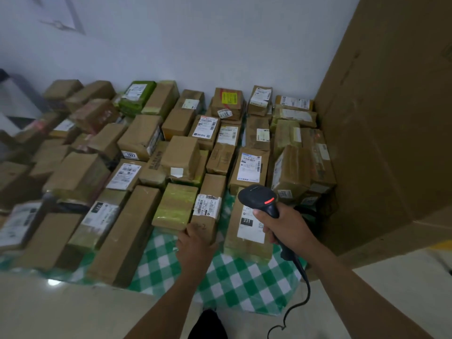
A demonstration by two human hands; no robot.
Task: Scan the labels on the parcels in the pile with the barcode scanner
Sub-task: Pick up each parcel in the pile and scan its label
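Step in hand: scanning, at the near row of the pile [181, 152]. The right hand [281, 223] has its fingers closed round the grip of the scanner [259, 198]. The scanner's head hangs over the far end of the parcel marked 231 [247, 231], with a red light showing on it. Its cable [303, 289] trails down toward the floor.

Just left of the parcel marked 231, the left hand [195, 243] holds the near end of a narrow parcel [212, 184], fingers curled on it, its label [207, 206] face up.

Judgement: that narrow parcel is being steadied for a read, so the scanner needs swinging left and tilting onto its label. Beyond the parcel marked 231 lie many more, several with no label showing; these would want turning.

All parcels are taped shut on a checked cloth [234, 285], contents unseen. Right of the parcel marked 231 stands a large carton [391, 118], showing only closed sides, contents not visible
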